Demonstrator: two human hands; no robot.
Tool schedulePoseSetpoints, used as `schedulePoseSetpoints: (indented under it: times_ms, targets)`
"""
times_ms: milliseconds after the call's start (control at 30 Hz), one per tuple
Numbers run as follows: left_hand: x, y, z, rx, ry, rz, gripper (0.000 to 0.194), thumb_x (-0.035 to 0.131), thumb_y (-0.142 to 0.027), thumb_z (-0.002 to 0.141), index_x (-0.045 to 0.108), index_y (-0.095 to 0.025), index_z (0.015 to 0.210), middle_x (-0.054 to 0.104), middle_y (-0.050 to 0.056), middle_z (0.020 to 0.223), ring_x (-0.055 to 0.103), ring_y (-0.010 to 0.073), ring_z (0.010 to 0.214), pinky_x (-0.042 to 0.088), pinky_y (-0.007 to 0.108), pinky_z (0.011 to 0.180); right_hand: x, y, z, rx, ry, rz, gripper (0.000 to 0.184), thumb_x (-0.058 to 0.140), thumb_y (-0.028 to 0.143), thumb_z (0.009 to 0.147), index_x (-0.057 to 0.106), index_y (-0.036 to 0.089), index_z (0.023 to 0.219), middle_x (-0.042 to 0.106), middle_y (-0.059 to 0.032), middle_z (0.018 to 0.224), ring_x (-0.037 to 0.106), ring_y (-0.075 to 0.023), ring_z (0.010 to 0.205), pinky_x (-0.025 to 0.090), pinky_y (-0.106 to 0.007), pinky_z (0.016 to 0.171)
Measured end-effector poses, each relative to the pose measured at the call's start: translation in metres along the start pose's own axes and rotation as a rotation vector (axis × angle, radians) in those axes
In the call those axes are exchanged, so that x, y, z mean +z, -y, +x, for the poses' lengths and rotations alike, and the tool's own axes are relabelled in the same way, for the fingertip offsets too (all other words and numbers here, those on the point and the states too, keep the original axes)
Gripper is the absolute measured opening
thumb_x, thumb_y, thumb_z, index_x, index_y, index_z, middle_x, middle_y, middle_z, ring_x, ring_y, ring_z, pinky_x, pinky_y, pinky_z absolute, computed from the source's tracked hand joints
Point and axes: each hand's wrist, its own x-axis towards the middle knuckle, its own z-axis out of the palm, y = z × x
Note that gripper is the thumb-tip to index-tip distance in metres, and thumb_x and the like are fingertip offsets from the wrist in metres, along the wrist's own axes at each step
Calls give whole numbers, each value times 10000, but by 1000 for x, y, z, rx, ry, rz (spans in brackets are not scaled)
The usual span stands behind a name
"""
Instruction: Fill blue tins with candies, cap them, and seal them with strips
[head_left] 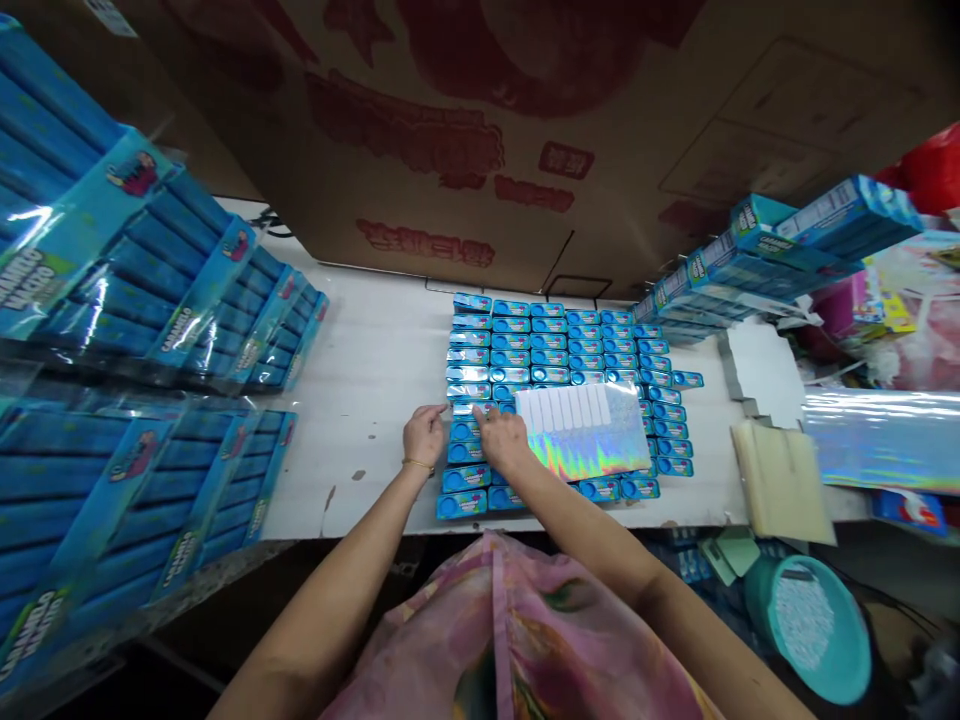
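Watching from afar, I judge the step in hand to be fixing a shiny strip [463,409] across one of the blue packs [549,342], in the leftmost column. The left hand [424,438], its fingers curled nearly together, is at the strip's nine o'clock; the right hand [504,440], partly closed with forefinger extended, is at four o'clock. Whether either grips it, I cannot tell. At the right hand's three o'clock lies a sticker sheet [585,435]. The next move, I think, calls for even pressing.

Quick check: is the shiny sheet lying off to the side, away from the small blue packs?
No, the shiny sheet lies over part of the rows of small blue packs.
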Motion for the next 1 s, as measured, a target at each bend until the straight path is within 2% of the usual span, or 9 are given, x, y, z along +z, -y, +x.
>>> schedulePoseSetpoints:
  times_ms: [100, 200, 367, 433, 500, 700, 800, 900, 1000]
  targets:
    - [-1, -21, -3, 58, -101, 37, 273, 409, -215, 738, 636, -150, 875, 606, 74, 891, 568, 175, 832, 447, 313, 773, -2, -16, -10, -6, -37, 73, 404, 375, 166, 807, 442, 222, 1202, 568, -92, 955, 560, -184, 792, 409, -286, 663]
    - [18, -57, -9, 283, -50, 86, 285, 399, -283, 790, 623, -164, 922, 608, 71, 922, 543, 178, 892, 417, 322, 818, 0, -62, -35, 50, -228, 215, 373, 348, 173, 825, 486, 229, 1167, 570, -58, 916, 550, -151, 804, 410, -241, 675]
    - [88, -115, -24, 597, 226, 321, 377, 428, -371, 794, 543, -193, 1106, 535, 86, 1173, 433, 242, 1102, 293, 417, 938, -3, -180, -69, 294, -567, 278, 356, 310, 139, 828, 574, 151, 1066, 562, -80, 927, 500, -161, 884, 390, -256, 781]
    - [115, -126, -29, 630, 270, 422, 456, 448, -414, 775, 496, -187, 1168, 454, 109, 1266, 342, 279, 1187, 221, 464, 972, -7, -216, -66, 330, -588, 201, 353, 321, 163, 838, 555, 163, 1103, 546, -91, 1006, 472, -183, 917, 375, -291, 797]
    - [135, -129, -33, 615, 266, 504, 516, 455, -443, 763, 460, -178, 1206, 409, 129, 1301, 282, 300, 1225, 161, 495, 987, -11, -237, -55, 289, -521, 116, 351, 336, 201, 852, 519, 201, 1151, 519, -87, 1088, 444, -201, 952, 360, -317, 798]
    - [160, -122, -39, 559, 224, 610, 538, 415, -452, 783, 405, -181, 1247, 386, 131, 1316, 278, 284, 1228, 129, 506, 989, -7, -247, -36, 45, -249, -96, 338, 346, 195, 856, 502, 221, 1154, 511, -80, 1138, 433, -230, 948, 347, -337, 739]
    - [163, -121, -40, 555, 212, 621, 544, 408, -469, 781, 408, -181, 1242, 375, 134, 1324, 271, 276, 1234, 134, 498, 991, 1, -250, -43, -17, -237, -121, 345, 349, 161, 848, 485, 180, 1165, 488, -91, 1186, 436, -226, 960, 350, -331, 750]
    - [163, -122, -41, 552, 203, 617, 546, 408, -479, 778, 419, -176, 1231, 375, 131, 1324, 266, 273, 1236, 136, 489, 995, 2, -252, -53, -14, -242, -58, 280, 368, 167, 843, 561, 171, 1045, 513, -86, 1157, 459, -214, 930, 356, -320, 757]
    - [163, -123, -41, 542, 202, 597, 542, 418, -474, 774, 427, -169, 1222, 372, 135, 1325, 271, 273, 1234, 141, 490, 994, -12, -244, -71, 45, -358, 123, 209, 402, 183, 826, 604, 160, 872, 570, -80, 1025, 482, -191, 893, 363, -298, 763]
